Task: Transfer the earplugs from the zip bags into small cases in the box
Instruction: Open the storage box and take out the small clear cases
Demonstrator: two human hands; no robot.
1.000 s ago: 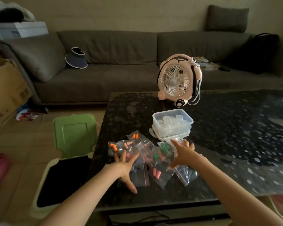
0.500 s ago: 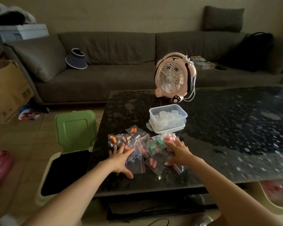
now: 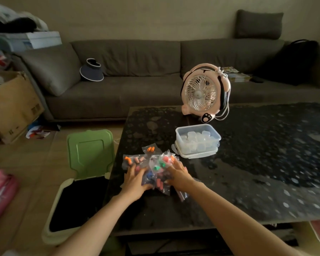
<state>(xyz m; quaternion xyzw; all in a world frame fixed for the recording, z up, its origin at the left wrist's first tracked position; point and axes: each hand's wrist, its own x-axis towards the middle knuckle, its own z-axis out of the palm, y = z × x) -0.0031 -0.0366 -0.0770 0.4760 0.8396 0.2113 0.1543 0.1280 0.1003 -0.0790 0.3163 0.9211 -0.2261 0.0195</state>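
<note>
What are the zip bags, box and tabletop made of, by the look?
Zip bags: thin clear plastic film, glossy; earplugs show through, creases catch light.
Box: translucent rigid plastic, slightly frosted; small cases show dimly through its wall.
Tabletop: dark, glossy, speckled, reflective; possibly glass or polished stone, cannot tell.

The box (image 3: 196,151) is a clear, rectangular plastic tub standing upright and open on what looks like its own lid (image 3: 190,156). The small cases (image 3: 196,138) inside it are frosted, translucent little cubes packed close together nearly up to the rim. The zip bags (image 3: 156,168) are small clear pouches in a crumpled, overlapping heap just beside the box, to its left and nearer the camera, each holding a few foam earplugs (image 3: 138,160) in orange, pink, green, red or blue; one bag of orange plugs lies at the heap's far edge, close to the box's left end.
</note>
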